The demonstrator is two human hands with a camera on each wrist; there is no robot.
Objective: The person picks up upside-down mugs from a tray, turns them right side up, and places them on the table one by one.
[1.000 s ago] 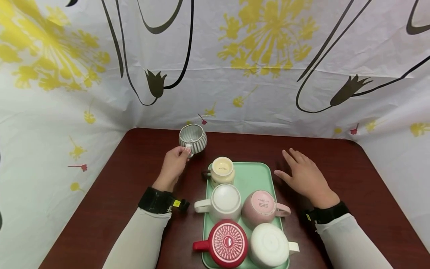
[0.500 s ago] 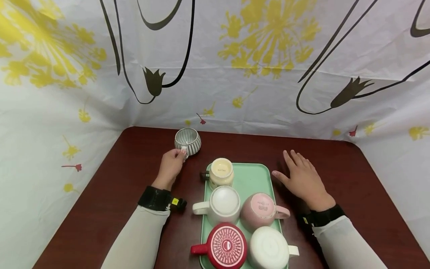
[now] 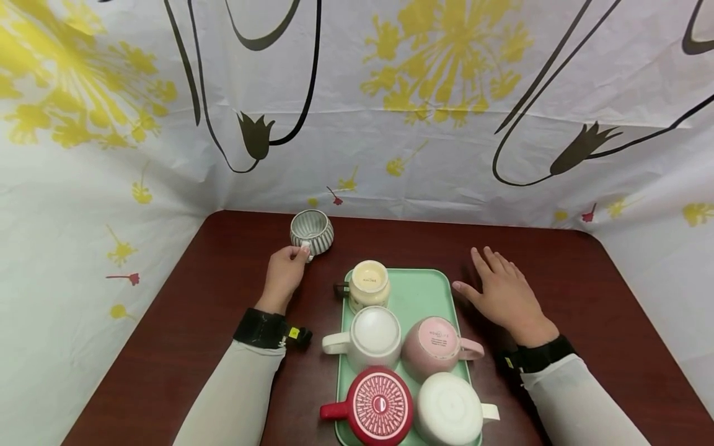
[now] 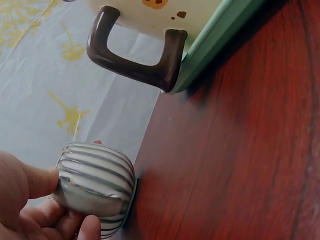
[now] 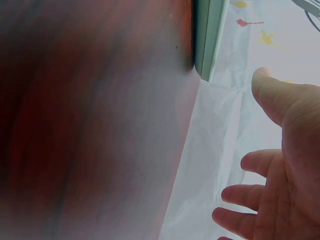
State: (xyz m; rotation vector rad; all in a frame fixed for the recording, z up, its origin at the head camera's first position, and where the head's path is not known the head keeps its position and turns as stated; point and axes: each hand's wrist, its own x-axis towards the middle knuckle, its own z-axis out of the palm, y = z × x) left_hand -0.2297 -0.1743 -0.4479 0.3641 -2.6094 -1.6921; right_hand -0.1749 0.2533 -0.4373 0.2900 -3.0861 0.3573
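At the back left of the table, my left hand [image 3: 286,272] pinches the handle of a grey-and-white ribbed mug [image 3: 320,240], which stands upright, mouth up. The left wrist view shows the thumb and fingers on the handle of this ribbed mug [image 4: 107,165]. To the right of the green tray [image 3: 415,291], my right hand [image 3: 504,294] holds nothing, its fingers spread apart. Nearest the ribbed mug on the tray is an upside-down cream mug [image 3: 370,282] with a dark brown handle [image 4: 125,67].
Several more upside-down mugs share the tray: a white mug [image 3: 375,334], a pink mug [image 3: 435,347], a red mug [image 3: 381,406] and another white mug [image 3: 450,409]. Their handles stick out past the tray's sides. A patterned cloth [image 3: 357,155] hangs behind the dark red table [image 3: 184,322].
Over the last second my left hand and the ribbed mug have shifted slightly left and down, the mug settling onto the table. The right hand has barely moved.
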